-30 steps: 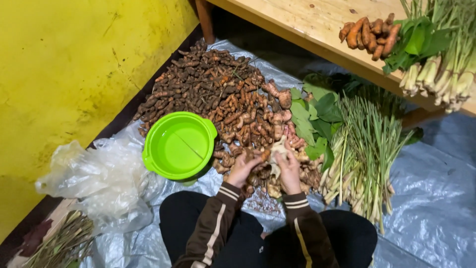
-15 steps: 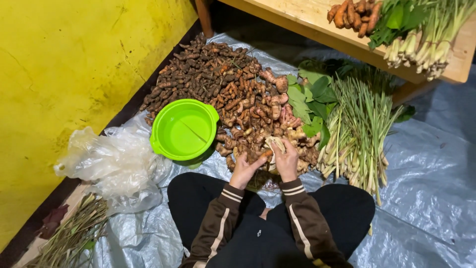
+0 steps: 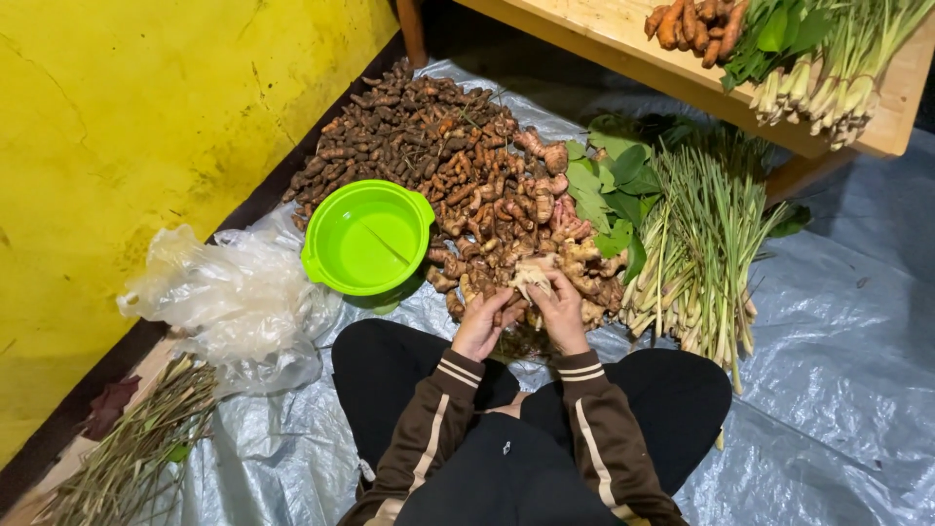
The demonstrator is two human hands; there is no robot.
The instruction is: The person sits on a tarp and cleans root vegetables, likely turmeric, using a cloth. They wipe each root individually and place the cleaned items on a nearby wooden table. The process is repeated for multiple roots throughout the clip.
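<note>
Head view. Seated person, both hands at near edge of root heap (image 3: pixel 458 185) on grey tarp (image 3: pixel 838 370). Left hand (image 3: pixel 483 324) and right hand (image 3: pixel 560 310) are closed together on one pale root (image 3: pixel 532 276), pinching it betw. fingers, just above the heap. Green bowl (image 3: pixel 368 239), touching heap's left side, looks empty; judged early stage, most roots untouched. Clear bags (image 3: pixel 229 297) lie left of bowl. Leaves (image 3: pixel 612 185) and stalks (image 3: pixel 701 244) lie right of heap; bench (image 3: pixel 623 34) above carries more produce.
</note>
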